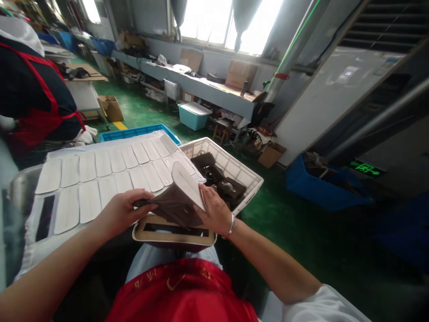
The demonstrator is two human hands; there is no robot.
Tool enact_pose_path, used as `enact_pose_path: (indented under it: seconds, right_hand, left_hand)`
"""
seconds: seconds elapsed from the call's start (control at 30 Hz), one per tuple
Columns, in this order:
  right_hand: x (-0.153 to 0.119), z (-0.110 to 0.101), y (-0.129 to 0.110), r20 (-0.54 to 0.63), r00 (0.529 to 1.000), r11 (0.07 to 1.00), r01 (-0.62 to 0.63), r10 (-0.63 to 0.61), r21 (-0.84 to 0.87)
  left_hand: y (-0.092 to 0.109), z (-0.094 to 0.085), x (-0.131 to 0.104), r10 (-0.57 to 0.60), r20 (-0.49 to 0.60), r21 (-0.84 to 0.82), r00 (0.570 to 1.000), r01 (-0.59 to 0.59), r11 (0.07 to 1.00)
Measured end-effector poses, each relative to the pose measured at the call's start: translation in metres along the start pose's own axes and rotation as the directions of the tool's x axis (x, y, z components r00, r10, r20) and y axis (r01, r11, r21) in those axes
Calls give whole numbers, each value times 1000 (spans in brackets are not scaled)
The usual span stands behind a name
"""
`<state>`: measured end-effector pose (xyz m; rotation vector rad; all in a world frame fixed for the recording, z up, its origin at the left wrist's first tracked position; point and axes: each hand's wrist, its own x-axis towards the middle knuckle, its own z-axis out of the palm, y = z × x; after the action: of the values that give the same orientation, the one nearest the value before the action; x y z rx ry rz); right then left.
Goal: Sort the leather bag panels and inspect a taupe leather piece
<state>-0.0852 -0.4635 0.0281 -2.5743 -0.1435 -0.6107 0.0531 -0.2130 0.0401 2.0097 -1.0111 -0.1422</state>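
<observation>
My left hand (122, 210) pinches the left edge of a dark brown leather piece (174, 203). On its right side my right hand (214, 210) grips the same piece, pressing a white tongue-shaped pad (187, 181) against it. The piece is held just above a flat beige frame with a rectangular slot (170, 232) that rests on my lap. A bracelet sits on my right wrist.
A board (43, 232) carrying rows of several white pads (110, 172) lies to my left. A white crate (248, 176) of dark leather parts stands to the right, a blue crate (140, 132) behind. A person in a red apron (36, 98) works at far left. Green floor lies right.
</observation>
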Motion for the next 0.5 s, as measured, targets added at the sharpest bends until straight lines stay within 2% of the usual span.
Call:
enact_pose_path:
  seconds: [0.13, 0.3, 0.4, 0.5]
  right_hand:
    - [-5, -9, -11, 28, 1000, 1000, 7, -7, -18]
    - [-12, -11, -16, 2, 1000, 999, 13, -13, -37]
    - [-17, 0, -9, -5, 1000, 997, 15, -16, -72]
    - [-18, 7, -2, -25, 999, 993, 36, -39, -113]
  left_hand:
    - [5, -8, -9, -24, 56, -46, 998, 26, 999]
    - [16, -13, -15, 31, 38, -7, 999, -31, 1000]
    - [8, -7, -11, 73, 79, 34, 994, -76, 996]
    - [-4, 2, -2, 96, 55, 51, 994, -99, 994]
